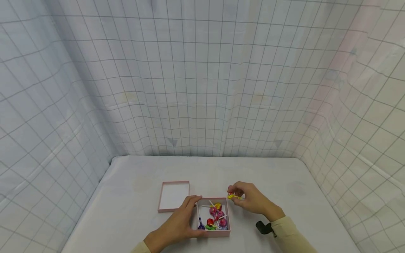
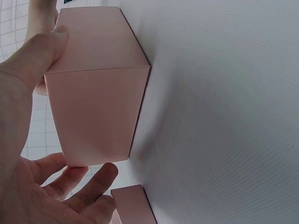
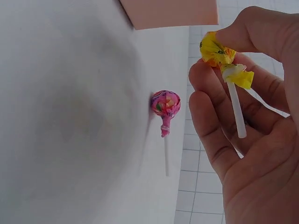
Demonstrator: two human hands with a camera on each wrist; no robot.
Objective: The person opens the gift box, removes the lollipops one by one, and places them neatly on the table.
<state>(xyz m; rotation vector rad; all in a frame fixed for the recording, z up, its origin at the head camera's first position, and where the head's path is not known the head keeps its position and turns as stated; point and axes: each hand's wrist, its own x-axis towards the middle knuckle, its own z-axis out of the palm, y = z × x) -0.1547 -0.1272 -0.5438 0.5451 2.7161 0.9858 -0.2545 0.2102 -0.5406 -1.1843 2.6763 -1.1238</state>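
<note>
An uncovered pink box [image 1: 213, 233] holds several wrapped lollipops [image 1: 216, 212] in pink, red, yellow, green and purple. My left hand [image 1: 177, 225] grips its left side, thumb along the front wall and fingers at the back left corner; the left wrist view shows the thumb and fingers of this hand [image 2: 42, 186] against the outer walls of the box [image 2: 98, 116]. Off the box's right back corner, my right hand [image 1: 253, 200] pinches a yellow lollipop [image 3: 219, 51] between thumb and fingers. In the right wrist view a pink lollipop [image 3: 166, 105] rests on the table near the right hand [image 3: 261, 126].
A shallow pink-edged lid [image 1: 174, 196], white inside, lies behind and left of the box. The table [image 1: 142, 175] has a white cover, and white gridded cloth [image 1: 202, 88] hangs around its back and sides. A black object [image 1: 263, 227] is at the right wrist.
</note>
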